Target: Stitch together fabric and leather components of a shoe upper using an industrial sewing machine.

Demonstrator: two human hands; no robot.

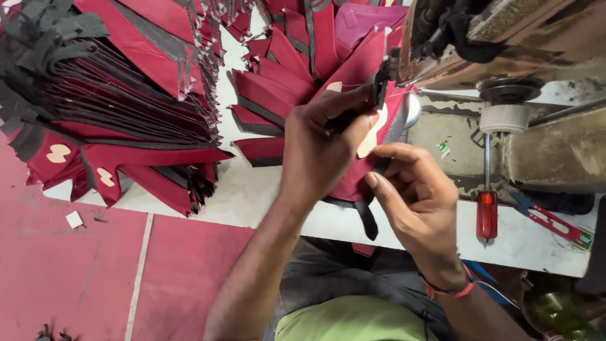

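Note:
My left hand [322,142] presses down on a dark red fabric piece [353,180] with a black strip, right in front of the sewing machine [505,38] and its presser foot [381,79]. A small tan patch [372,136] lies on the red fabric. My right hand [416,196] pinches the lower edge of that patch between thumb and fingers. A red band circles my right wrist.
A tall stack of red and black fabric pieces [126,95] lies at the left, some with tan patches. More red pieces [284,57] fan out behind my hands. A red-handled screwdriver [487,202] and red-handled snips [549,221] lie on the white table [252,196] at right.

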